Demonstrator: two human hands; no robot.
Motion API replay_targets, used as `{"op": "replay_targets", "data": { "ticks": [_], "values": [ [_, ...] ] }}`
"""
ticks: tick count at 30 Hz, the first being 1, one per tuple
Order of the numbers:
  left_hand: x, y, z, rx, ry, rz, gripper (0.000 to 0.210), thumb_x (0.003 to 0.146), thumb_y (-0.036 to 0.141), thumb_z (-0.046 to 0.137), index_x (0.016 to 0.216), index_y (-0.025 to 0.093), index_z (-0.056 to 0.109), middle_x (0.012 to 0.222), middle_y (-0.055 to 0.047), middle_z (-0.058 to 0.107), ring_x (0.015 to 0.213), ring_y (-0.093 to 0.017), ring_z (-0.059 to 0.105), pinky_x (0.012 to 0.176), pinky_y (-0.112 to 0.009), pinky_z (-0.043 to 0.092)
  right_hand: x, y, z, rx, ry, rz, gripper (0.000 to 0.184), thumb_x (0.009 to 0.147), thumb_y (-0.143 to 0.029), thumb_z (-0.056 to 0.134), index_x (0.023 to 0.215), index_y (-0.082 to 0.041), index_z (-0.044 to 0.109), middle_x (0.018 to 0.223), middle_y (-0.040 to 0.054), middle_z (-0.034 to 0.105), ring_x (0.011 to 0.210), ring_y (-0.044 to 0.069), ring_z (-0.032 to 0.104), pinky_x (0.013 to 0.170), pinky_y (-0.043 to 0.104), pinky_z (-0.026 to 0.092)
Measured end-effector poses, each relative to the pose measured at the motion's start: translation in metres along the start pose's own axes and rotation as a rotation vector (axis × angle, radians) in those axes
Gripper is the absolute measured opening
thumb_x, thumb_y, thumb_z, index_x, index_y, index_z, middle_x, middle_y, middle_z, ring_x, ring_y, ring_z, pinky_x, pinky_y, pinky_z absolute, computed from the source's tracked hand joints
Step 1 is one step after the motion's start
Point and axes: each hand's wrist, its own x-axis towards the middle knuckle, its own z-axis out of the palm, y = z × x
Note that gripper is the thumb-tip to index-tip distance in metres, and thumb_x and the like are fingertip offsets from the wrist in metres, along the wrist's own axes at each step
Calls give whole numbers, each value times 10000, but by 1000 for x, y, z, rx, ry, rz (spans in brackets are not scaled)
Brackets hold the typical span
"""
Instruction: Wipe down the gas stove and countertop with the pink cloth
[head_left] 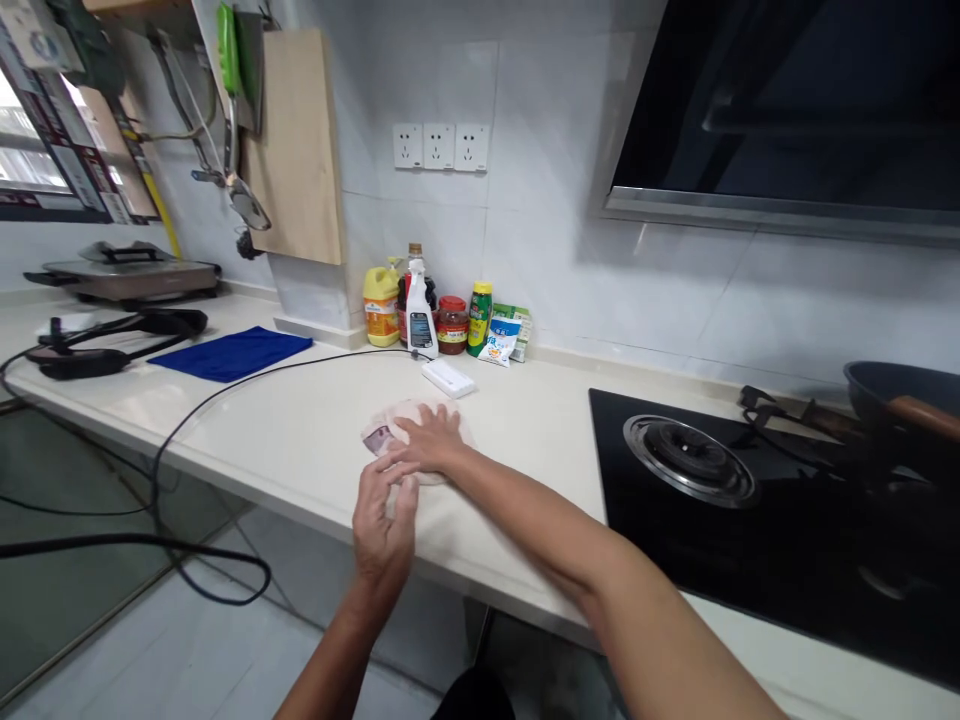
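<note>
A pale pinkish cloth [401, 413] with a dark printed patch lies spread on the white countertop. My right hand [429, 440] rests flat on top of it, fingers spread. At the counter's front edge is my left hand [384, 520], its fingers bent loosely and the thumb apart. Its fingertips reach the near side of the cloth beside my right hand; whether they touch the cloth is hard to tell. Just behind the cloth sits a small white box-like device [448, 378] with a black cable plugged in.
A spray bottle [421, 315], yellow jug [381, 305], red-lidded jar [452, 325], green container [480, 318] and packet [500, 341] stand by the wall. The black cooktop [630, 510] lies right. A blue cloth [232, 354] and black headset-like object [120, 340] lie left.
</note>
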Motion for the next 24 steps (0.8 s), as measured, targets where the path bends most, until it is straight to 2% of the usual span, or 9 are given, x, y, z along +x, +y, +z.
{"op": "replay_targets", "data": {
  "ticks": [4, 6, 8, 12, 17, 21, 24],
  "values": [
    [15, 0, -28, 83, 47, -161, 250, 999, 384, 510, 1046, 211, 684, 1220, -89, 665, 1261, -231, 591, 1164, -460, 422, -8, -31, 12, 22, -30, -162, 782, 901, -773, 426, 1586, -410, 327, 1736, 63, 91, 1571, 440, 18, 1203, 699, 4],
    [22, -3, -38, 129, -5, -206, 306, 984, 447, 506, 1034, 215, 698, 1233, -92, 669, 1267, -250, 590, 1160, -467, 431, -25, -36, 17, 35, -43, -232, 756, 911, -725, 464, 1583, -406, 328, 1737, 55, 94, 1576, 424, 16, 1211, 701, 7],
    [23, -7, -41, 156, -109, -224, 368, 968, 502, 501, 1049, 214, 716, 1266, -104, 660, 1282, -270, 585, 1151, -473, 443, -48, -33, 21, 49, -42, -281, 721, 937, -647, 479, 1586, -371, 333, 1735, 60, 112, 1581, 404, 18, 1224, 696, 24],
    [0, -6, -24, 213, -379, -143, 483, 977, 544, 458, 1232, 210, 698, 1410, -142, 603, 1381, -303, 517, 1188, -524, 376, -105, -11, 18, 74, 9, -348, 698, 959, -520, 508, 1604, -345, 303, 1727, 55, 161, 1580, 392, 56, 1234, 692, 86],
    [-48, 17, 11, 364, -670, 81, 576, 968, 557, 495, 1479, 296, 549, 1536, -152, 535, 1450, -357, 435, 1184, -625, 253, -183, 37, 15, -14, 100, -336, 799, 914, -536, 600, 1616, -297, 305, 1717, 102, 194, 1568, 422, 94, 1234, 681, 129],
    [-67, 51, 27, 263, -855, 248, 701, 964, 582, 504, 1585, 276, 391, 1602, -185, 452, 1499, -367, 363, 1148, -584, 323, -252, 74, 15, -39, 221, -285, 890, 871, -535, 683, 1616, -229, 304, 1681, 155, 280, 1555, 389, 188, 1243, 591, 222],
    [-67, 78, 35, 118, -939, 214, 709, 986, 539, 500, 1614, 264, 318, 1613, -177, 437, 1478, -326, 407, 1149, -529, 379, -305, 93, 15, -101, 329, -229, 789, 877, -464, 709, 1569, -265, 385, 1637, 135, 365, 1510, 350, 313, 1215, 532, 308]
  ]
}}
